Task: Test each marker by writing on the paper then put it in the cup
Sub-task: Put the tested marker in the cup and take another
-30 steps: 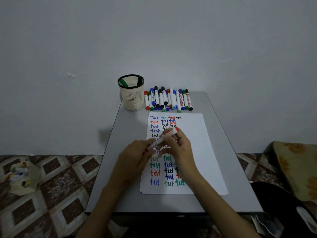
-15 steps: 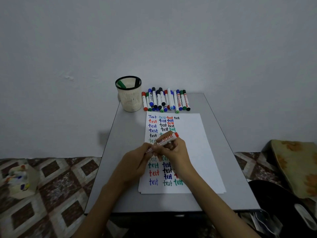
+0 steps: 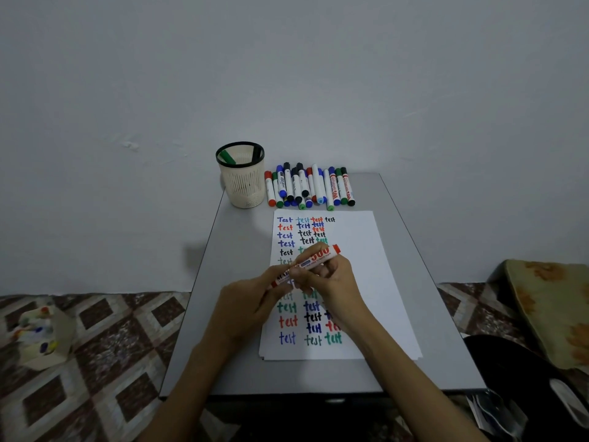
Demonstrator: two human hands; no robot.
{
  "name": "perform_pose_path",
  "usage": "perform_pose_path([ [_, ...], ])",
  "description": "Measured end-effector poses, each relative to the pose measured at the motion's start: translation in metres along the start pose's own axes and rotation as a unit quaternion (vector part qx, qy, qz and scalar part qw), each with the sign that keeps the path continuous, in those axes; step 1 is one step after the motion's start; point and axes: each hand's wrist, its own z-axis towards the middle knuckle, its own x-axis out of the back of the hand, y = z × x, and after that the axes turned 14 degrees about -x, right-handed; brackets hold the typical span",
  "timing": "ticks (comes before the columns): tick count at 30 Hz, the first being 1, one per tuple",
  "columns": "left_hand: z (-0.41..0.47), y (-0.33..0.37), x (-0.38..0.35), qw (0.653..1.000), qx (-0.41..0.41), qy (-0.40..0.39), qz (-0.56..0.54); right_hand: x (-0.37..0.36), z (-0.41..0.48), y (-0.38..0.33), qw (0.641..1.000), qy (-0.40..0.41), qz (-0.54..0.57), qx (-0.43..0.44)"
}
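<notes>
We find the red marker [image 3: 314,260] held just above the paper [image 3: 376,282], tilted, its red butt end pointing up and away. The right hand [image 3: 334,282] curls round the barrel; the left hand [image 3: 245,304] pinches the near end, where we take the cap to be, though the fingers hide it. We judge the marker light, stiff and smooth-skinned, so it is best held mid-barrel while the cap is pulled or pushed straight along its length. The cup [image 3: 243,186] is a slotted plastic one, probably light enough to tip, so we would drop markers in gently. It stands at the far left of the desk [image 3: 430,346], with a green marker [image 3: 228,156] inside and a row of markers [image 3: 310,186] just beside it. The grey desk sits against a plain wall [image 3: 287,74] over a patterned tiled floor [image 3: 95,346].
</notes>
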Motion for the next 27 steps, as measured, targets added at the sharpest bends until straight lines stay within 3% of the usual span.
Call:
perform_pose_path([
  [4, -0.001, -0.006, -0.006, 0.999, 0.037, 0.009, 0.039, 0.005, 0.005, -0.002, 0.998, 0.049, 0.008, 0.037],
  [9, -0.001, -0.014, -0.015, 0.997, 0.076, -0.023, 0.018, 0.035, 0.023, -0.027, 0.968, 0.158, 0.183, 0.073],
  [16, -0.004, -0.024, -0.020, 0.994, 0.078, -0.040, 0.072, 0.076, 0.088, -0.054, 0.973, 0.222, -0.004, 0.065],
  [22, -0.003, -0.029, -0.023, 0.994, 0.079, -0.035, 0.065, 0.084, 0.125, -0.048, 0.987, 0.157, -0.023, -0.009],
  [27, -0.004, -0.029, -0.022, 0.995, 0.077, -0.028, 0.062, 0.082, 0.144, -0.041, 0.972, 0.216, -0.095, 0.010],
])
